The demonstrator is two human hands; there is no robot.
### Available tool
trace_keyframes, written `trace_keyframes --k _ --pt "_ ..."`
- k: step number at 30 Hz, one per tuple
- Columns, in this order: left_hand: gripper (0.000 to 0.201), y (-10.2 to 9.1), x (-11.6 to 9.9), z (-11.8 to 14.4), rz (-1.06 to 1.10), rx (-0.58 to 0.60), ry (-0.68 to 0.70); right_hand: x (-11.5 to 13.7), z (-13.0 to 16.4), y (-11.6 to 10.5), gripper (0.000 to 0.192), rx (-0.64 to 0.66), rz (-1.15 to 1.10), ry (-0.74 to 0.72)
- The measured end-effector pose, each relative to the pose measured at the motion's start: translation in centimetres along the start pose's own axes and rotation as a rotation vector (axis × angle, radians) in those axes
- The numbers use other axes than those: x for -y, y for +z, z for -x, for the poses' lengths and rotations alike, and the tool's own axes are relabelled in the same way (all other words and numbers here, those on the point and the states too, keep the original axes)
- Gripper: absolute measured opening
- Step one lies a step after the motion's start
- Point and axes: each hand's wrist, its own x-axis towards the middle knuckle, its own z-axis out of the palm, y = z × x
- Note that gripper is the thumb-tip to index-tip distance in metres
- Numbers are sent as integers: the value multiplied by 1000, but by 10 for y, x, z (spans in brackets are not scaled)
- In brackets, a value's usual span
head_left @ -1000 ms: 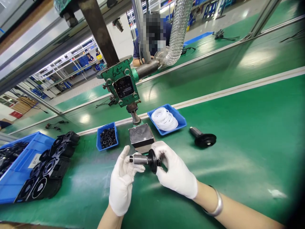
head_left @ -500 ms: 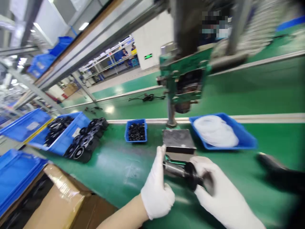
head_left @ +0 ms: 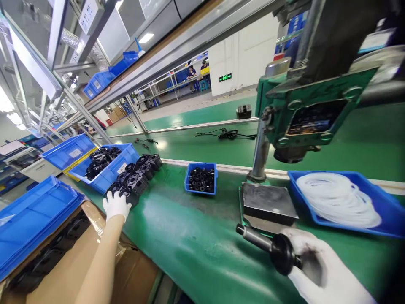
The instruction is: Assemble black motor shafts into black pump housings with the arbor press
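My left hand (head_left: pixel 117 205), in a white glove, is at the near end of a group of black round-holed housings (head_left: pixel 133 180) on the green bench. Its fingers are spread at the closest housing; whether they touch it I cannot tell. In my gloved right hand (head_left: pixel 319 261) is a steel rod with a black collar (head_left: pixel 282 253), its dark tip pointing left. The fingers wrap round its rear end, which is partly hidden. Just beyond the rod stands the steel block (head_left: pixel 268 202) at the base of a green press (head_left: pixel 311 114).
A small blue bin (head_left: pixel 200 191) holds black rings. White tubing rings (head_left: pixel 338 198) fill a blue tray (head_left: pixel 390 217) at right. Blue crates (head_left: pixel 106 179) stand at left, one with black parts. An open cardboard box (head_left: pixel 69 261) is near my left forearm.
My left hand has moved from beside the rod far left to the black housings. The view has turned leftward. My right hand still holds the rod.
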Motion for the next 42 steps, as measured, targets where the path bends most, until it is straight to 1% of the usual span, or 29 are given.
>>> trace_keyframes --k 2,3,5,7,9,11,12,13,15,17,18,19,21,23,26,29,31,33,34,36,39,40,42 --pt "5 6 -3 9 -6 85 137 19 -2 3 24 -3 52 -22" --pt "7 9 -9 16 6 132 214 29 -4 4 22 3 68 -24" --pt "19 13 -27 34 60 238 377 45 -5 6 20 16 63 -8" --pt "22 15 -52 53 146 316 538 56 -6 6 19 20 40 0" --pt "15 15 -82 73 247 341 674 59 -6 6 19 19 14 -6" --pt "42 13 -115 89 302 353 775 60 -5 6 20 13 -1 -21" --pt "51 11 -131 96 294 372 821 60 -4 6 21 9 -3 -29" --pt "52 9 -146 102 267 396 869 60 -3 7 21 6 -2 -39" --pt "38 5 -171 111 190 437 963 61 -1 7 21 -2 5 -70" --pt "20 1 -190 119 138 463 1031 62 0 8 22 -8 14 -101" --pt "16 1 -196 122 123 470 1048 63 0 8 22 -12 20 -114" --pt "17 0 -201 125 112 476 1055 65 1 7 23 -17 29 -125" --pt "23 2 -206 130 105 473 1052 67 1 7 24 -31 43 -147" --pt "27 4 -208 134 108 441 1057 69 0 7 25 -46 50 -162" --pt "23 6 -210 137 63 404 1068 72 -1 7 25 -60 57 -170" --pt "26 7 -210 136 -14 403 1039 79 -1 5 25 -62 65 -167" --pt "25 7 -205 131 38 408 1017 84 1 2 25 -62 64 -161" --pt "24 7 -194 122 240 417 942 90 6 -3 25 -80 45 -149" --pt "24 8 -187 118 395 416 865 92 9 -6 25 -92 33 -141" --pt "28 10 -173 114 783 395 655 96 17 -8 25 -107 13 -125" --pt "31 16 -163 124 1387 388 359 99 32 -2 25 -68 -11 -91" --pt "31 18 -164 131 1543 405 293 99 37 3 25 -44 -28 -81" --pt "30 23 -170 145 1755 441 214 99 46 15 25 1 -62 -62"
